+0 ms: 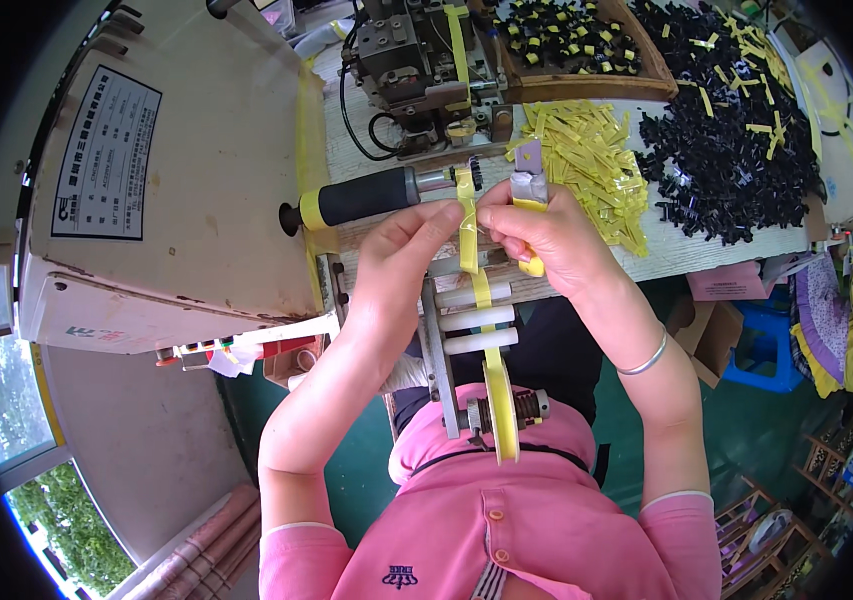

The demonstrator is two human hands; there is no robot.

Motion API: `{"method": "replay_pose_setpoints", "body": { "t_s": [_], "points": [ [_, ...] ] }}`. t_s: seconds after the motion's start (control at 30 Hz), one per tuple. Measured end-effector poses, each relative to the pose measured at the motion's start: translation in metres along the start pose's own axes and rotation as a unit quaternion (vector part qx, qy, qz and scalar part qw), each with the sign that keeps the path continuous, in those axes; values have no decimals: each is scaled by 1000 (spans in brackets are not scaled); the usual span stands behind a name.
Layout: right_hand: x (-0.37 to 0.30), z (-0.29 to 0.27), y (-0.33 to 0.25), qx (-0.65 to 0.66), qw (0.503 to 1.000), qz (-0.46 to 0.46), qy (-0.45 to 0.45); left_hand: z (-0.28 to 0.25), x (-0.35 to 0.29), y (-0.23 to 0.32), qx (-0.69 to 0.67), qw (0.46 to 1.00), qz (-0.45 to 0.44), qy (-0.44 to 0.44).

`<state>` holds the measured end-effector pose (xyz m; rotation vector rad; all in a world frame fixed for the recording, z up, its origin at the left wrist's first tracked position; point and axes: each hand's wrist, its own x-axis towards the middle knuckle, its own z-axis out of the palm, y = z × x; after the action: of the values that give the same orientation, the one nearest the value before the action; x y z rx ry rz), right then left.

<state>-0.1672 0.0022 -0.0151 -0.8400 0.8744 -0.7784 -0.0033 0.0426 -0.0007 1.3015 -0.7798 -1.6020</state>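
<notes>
My left hand (401, 250) pinches a strip of yellow tape (468, 225) that runs up from a tape roll (501, 410) over white rollers (476, 318) on a metal bracket. My right hand (546, 230) grips a utility knife (529, 185) with a yellow handle, its blade end pointing up just right of the tape. A small black part (474, 172) sits at the top end of the tape strip, beside a black-handled lever (361, 197).
A beige machine cabinet (176, 170) fills the left. On the table lie a pile of cut yellow tape pieces (591, 160), a heap of black parts (736, 130), a wooden tray (586, 85) of taped parts and a small metal machine (416, 60). A blue stool (766, 345) stands at right.
</notes>
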Motion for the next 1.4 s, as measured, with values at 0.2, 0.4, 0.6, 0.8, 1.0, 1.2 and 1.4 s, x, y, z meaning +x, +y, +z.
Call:
{"method": "replay_pose_setpoints", "body": {
  "t_s": [0.2,0.4,0.6,0.8,1.0,1.2,1.4],
  "points": [
    [-1,3,1,35,999,15,11,1,5,-4,-35,999,-14,-2],
    [2,5,1,34,999,29,28,-1,8,-5,-59,997,-41,6],
    [4,7,1,39,998,26,29,-5,11,-6,-50,997,-54,0],
    [3,9,2,43,998,36,37,-4,13,-8,-85,995,-37,-21],
    [-1,6,5,2,999,-3,32,-8,20,-13,-25,999,-43,-20],
    [-5,9,1,-13,998,-1,54,-6,19,-11,-57,997,-36,-27],
    [-3,5,3,-36,999,-10,39,-5,16,-9,-63,997,-41,-14]
  ]
}}
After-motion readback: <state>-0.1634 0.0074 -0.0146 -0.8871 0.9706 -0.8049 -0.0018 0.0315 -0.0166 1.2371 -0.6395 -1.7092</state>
